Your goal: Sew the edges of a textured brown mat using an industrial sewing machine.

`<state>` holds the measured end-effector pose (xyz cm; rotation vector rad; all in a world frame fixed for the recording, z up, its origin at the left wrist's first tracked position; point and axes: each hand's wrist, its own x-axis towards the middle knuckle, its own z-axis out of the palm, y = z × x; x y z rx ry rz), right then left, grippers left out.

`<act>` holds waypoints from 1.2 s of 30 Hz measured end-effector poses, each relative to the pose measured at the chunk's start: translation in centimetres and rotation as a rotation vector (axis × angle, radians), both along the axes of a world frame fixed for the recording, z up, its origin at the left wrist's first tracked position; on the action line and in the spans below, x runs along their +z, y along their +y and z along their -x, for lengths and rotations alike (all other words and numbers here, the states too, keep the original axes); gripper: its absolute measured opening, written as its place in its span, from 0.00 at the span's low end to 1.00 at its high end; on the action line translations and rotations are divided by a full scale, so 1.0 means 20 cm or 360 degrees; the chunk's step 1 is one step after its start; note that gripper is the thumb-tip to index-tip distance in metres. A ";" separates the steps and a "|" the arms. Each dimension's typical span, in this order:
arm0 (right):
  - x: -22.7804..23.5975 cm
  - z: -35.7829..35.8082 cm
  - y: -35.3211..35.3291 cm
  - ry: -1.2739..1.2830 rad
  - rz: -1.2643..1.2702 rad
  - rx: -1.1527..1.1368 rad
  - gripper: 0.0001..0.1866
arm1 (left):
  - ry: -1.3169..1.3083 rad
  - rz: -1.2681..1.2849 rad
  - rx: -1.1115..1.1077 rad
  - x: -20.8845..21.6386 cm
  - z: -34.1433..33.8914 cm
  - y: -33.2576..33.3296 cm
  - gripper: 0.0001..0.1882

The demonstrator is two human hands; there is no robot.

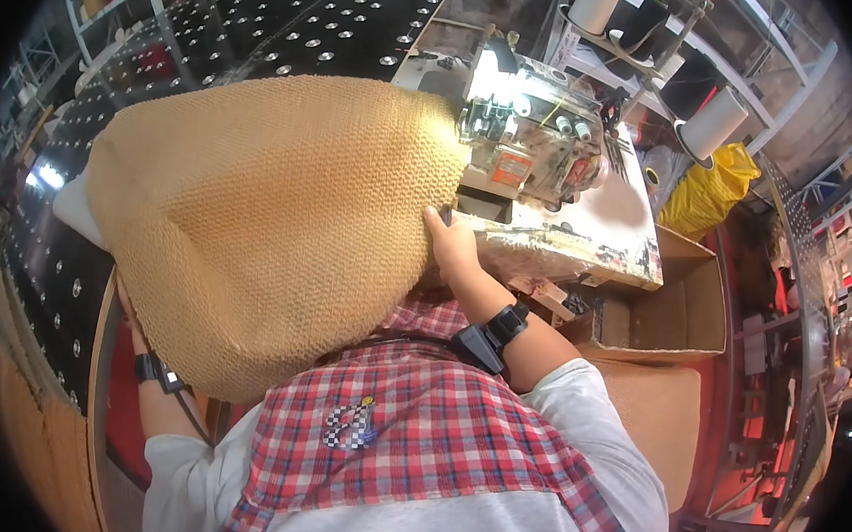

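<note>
A tan, coarsely woven mat (283, 187) fills the space in front of me, bent and raised toward my body. Its far right edge lies against a lit overlock sewing machine (530, 125). My right hand (455, 246) is closed on the mat's right edge just in front of the machine, thumb on top and the other fingers mostly hidden. My left hand (128, 312) is at the lower left edge of the mat, mostly behind it; its fingers are hidden, so its grip cannot be made out.
A black table with shiny round studs (295, 25) stretches away at the left and back. Thread cones (713, 123) stand on a rack to the right. Beyond the machine's worn white table (614, 195) are a cardboard box (664, 317) and a yellow bag (713, 187).
</note>
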<state>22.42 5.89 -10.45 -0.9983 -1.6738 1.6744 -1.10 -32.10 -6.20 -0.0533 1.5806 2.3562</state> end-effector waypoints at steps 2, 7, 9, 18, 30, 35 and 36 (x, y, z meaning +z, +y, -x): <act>-0.02 0.00 -0.02 0.0015 -0.0066 -0.0010 0.15 | 0.0125 0.0021 -0.0020 0.05 -0.02 0.08 0.26; -0.03 0.00 -0.03 0.0006 0.0068 0.0017 0.16 | 0.0478 0.0389 -0.0112 0.10 -0.12 0.17 0.26; -0.05 -0.02 -0.01 0.0024 0.0037 0.0027 0.16 | 0.0713 0.0681 -0.0205 0.12 -0.16 0.19 0.26; -0.03 -0.03 -0.04 0.0126 0.0037 0.0069 0.16 | 0.1751 0.1719 -0.0595 0.16 -0.26 0.36 0.25; 0.01 -0.04 -0.03 0.0019 0.0019 0.0088 0.16 | 0.2296 0.2074 -0.0784 0.21 -0.28 0.50 0.24; 0.02 -0.06 -0.05 0.0157 0.0017 0.0013 0.15 | 0.2429 0.2203 -0.0892 0.23 -0.27 0.48 0.24; 0.04 -0.06 -0.05 0.0129 0.0015 -0.0019 0.15 | 0.2435 0.2201 -0.0896 0.21 -0.25 0.47 0.24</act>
